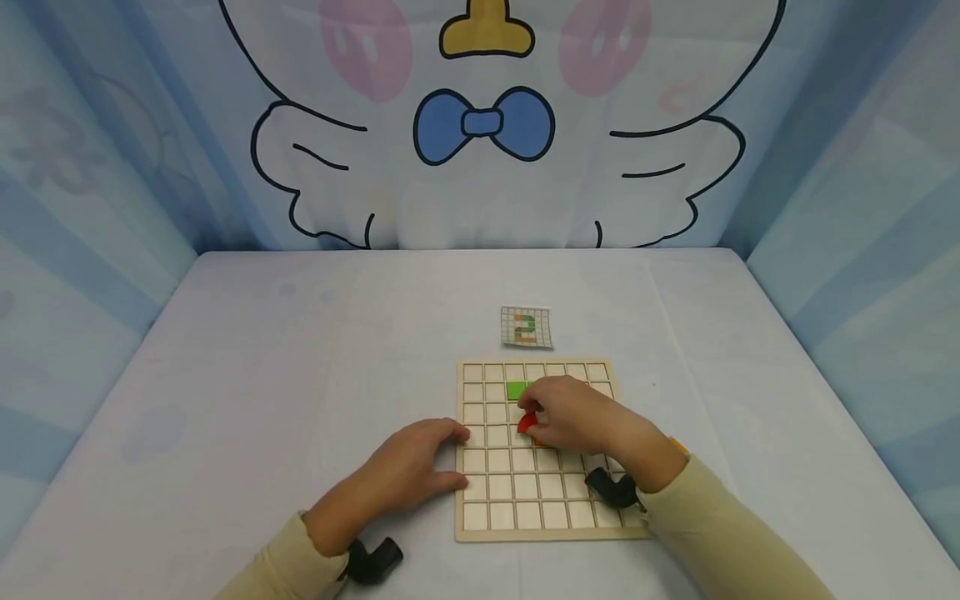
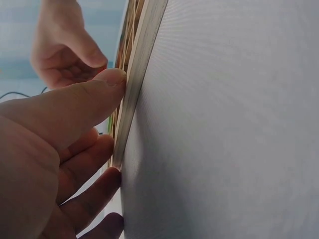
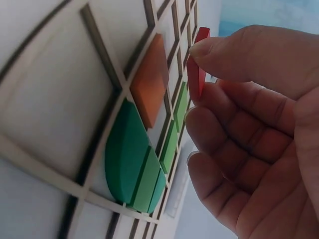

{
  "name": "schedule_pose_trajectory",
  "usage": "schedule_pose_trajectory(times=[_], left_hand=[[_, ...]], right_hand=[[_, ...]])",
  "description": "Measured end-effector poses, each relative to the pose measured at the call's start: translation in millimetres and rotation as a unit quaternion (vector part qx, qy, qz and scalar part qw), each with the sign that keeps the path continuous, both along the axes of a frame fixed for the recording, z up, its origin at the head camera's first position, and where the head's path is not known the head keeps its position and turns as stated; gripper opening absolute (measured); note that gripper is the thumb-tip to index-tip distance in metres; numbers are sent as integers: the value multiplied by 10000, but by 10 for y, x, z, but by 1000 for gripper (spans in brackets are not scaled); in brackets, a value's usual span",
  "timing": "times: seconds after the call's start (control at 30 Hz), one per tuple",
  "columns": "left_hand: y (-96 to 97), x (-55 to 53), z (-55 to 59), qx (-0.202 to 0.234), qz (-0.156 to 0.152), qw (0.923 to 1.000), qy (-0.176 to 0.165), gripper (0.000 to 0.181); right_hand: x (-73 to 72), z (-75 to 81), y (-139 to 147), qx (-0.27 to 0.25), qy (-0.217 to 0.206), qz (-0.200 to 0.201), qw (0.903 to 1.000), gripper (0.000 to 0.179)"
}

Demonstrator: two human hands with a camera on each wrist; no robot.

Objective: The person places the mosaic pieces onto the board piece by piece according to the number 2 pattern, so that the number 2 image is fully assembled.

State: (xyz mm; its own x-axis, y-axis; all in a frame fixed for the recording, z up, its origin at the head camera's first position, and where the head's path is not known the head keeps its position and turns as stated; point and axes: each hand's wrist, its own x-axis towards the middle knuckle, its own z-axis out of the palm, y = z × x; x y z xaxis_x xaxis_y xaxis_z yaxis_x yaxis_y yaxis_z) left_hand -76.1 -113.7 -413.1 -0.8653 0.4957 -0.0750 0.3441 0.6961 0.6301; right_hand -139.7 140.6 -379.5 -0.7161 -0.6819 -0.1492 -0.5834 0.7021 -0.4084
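Pinching red piece (image 1: pixel 527 422) with my right hand (image 1: pixel 581 412), head view: piece over grid board (image 1: pixel 498 486) on table (image 1: pixel 300 333), card (image 1: pixel 527 326) beyond; my left hand (image 1: pixel 408 458), fingers spread, touches board's left edge. Left wrist view: thumb (image 2: pixel 107 82) against board's side. Right wrist view: red piece between thumb and fingers, orange piece (image 3: pixel 149 82) and green pieces (image 3: pixel 129 149) on board.
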Motion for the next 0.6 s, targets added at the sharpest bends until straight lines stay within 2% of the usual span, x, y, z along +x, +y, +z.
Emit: schedule_pose_trajectory(times=[0.3,0.6], left_hand=[[-9,-9,-9,49,-12,10000,-22,48],[3,-9,-1,15,43,9999,-107,49]], right_hand=[[7,-26,-82,81,60,144,9998,22],[24,-62,-102,122,73,117,9998,18]])
